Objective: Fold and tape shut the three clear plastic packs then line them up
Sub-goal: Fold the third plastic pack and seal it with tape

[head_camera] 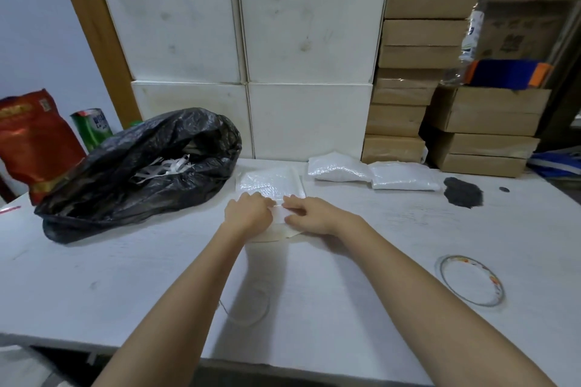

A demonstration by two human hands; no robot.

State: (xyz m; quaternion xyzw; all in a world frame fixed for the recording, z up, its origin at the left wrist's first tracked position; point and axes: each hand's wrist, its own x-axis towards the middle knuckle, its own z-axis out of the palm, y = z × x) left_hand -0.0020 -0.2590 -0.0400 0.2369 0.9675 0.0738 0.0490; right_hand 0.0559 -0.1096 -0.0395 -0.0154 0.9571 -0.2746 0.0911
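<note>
A clear plastic pack (269, 181) filled with white material lies flat on the white table (125, 276) in front of me. My left hand (248, 214) and my right hand (309, 215) rest side by side on its near edge, fingers bent down onto the plastic flap (279, 214) between them. Whether they pinch the flap is hard to tell. Two more packs, one (338, 168) beside the other (405, 177), lie side by side at the back right of the table. A clear tape ring (471, 280) lies at the right; another faint ring (251, 305) shows near my left forearm.
A black rubbish bag (141, 173) with white paper strips stands open at the left. A red pouch (34, 141) and a green can (92, 127) stand behind it. White boxes (301, 41) and brown cartons (418, 72) are stacked at the back. A dark grey pile (462, 192) lies at right.
</note>
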